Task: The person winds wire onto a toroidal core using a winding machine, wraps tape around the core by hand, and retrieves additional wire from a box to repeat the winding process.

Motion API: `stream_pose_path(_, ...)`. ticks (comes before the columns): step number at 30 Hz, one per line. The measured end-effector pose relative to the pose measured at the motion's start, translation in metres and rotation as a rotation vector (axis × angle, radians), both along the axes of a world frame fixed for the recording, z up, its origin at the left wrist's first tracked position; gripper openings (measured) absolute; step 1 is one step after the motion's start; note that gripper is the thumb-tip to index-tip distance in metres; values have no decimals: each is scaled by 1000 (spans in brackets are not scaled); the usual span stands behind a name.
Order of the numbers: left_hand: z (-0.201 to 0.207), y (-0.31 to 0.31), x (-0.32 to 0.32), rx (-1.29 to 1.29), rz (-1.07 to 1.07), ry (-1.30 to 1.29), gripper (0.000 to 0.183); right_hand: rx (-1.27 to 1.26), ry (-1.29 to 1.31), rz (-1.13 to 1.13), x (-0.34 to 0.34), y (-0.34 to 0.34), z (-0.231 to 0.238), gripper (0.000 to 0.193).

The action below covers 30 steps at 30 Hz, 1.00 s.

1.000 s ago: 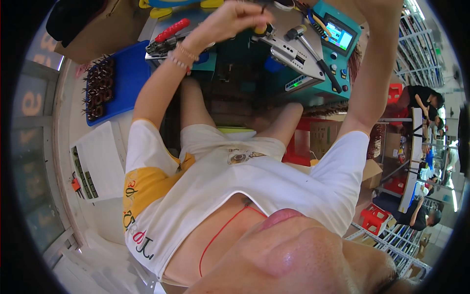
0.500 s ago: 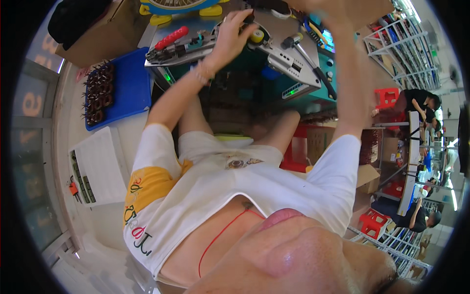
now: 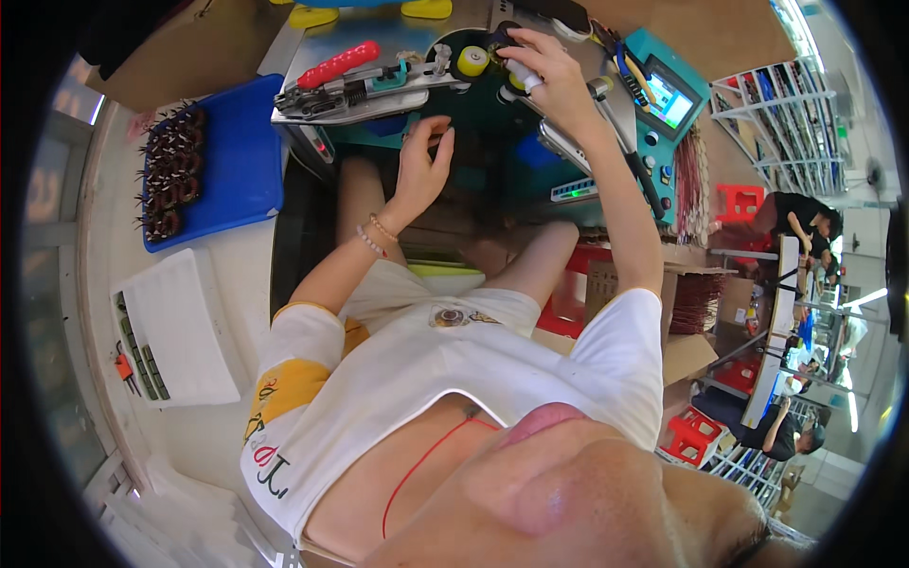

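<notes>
My right hand (image 3: 561,83) reaches over the winding machine at the top middle. Its fingers close on a small dark round part (image 3: 502,36), whose details are hard to make out. White wrapping (image 3: 524,76) shows at one fingertip. Beside that hand is a yellow-and-white round roller (image 3: 472,61). Lower and to the left, my left hand (image 3: 422,173) hovers in front of the bench edge, fingers apart and slightly bent, holding nothing. Just above it lies a toggle clamp with a red handle (image 3: 338,64), fixed on a metal bracket.
A blue tray (image 3: 241,161) at left carries several rows of dark wire-wound coils (image 3: 173,170). Nearer lies a white tray (image 3: 185,327) with green strips. A teal control box (image 3: 668,90) with a lit screen stands right of the machine, near a black-handled hammer (image 3: 644,175). Co-workers sit far right.
My left hand has drawn back from the machine, down toward me. My right hand has come down from the upper right onto the dark part. The right-hand metal bracket has shifted.
</notes>
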<state>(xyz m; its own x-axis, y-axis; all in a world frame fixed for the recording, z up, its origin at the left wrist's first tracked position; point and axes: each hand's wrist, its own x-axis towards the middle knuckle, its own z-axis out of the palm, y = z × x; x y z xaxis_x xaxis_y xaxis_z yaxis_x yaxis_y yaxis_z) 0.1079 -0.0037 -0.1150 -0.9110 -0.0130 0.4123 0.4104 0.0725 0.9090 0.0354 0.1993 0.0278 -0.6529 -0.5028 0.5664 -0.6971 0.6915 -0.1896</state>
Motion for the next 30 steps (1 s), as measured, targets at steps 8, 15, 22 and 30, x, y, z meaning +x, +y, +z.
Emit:
stream_pose_path(8, -9, 21, -38, -142, 8, -111, 39, 138, 26, -31, 10, 4, 13, 47)
stream_pose_path(15, -23, 36, -58, -237, 14, -172, 54, 396, 178, 43, 1, 1, 18, 43)
stream_pose_path(22, -26, 35, -75, -88, -225, -173, 57, 188, 40, -67, 20, -12, 13, 44)
stream_pose_path(30, -21, 41, -82, 153, -393, -1, 38, 163, 112, -293, 25, -31, -12, 42)
